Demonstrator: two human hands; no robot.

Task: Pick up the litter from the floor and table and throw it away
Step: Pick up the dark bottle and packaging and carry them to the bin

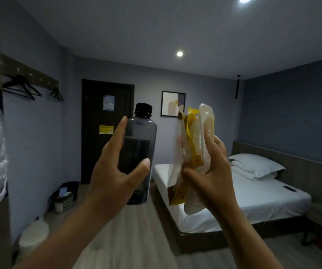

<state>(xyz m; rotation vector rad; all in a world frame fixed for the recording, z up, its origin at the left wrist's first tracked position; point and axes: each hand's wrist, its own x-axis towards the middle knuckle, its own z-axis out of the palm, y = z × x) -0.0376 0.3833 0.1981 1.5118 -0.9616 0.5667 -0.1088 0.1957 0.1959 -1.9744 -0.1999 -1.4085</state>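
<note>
Left hand (115,171): raised at chest height, thumb and fingers wrapped round an upright, dark, translucent plastic bottle with a black screw cap (139,152). Right hand (210,171): raised just beside it, thumb and fingers clamping a bunch of litter, namely crumpled yellow-and-clear plastic wrappers (183,158) pressed against a pale translucent plastic lid (204,129). Beyond both: white-sheeted bed (253,200); mesh wastebasket (64,201) on the wooden floor by the left wall.

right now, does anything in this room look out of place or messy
The small latticed waste basket by the dark door looks full, paper poking above its rim. A small dark flat object lies loose on the white bed. Otherwise nothing looks spilled or broken.
</note>
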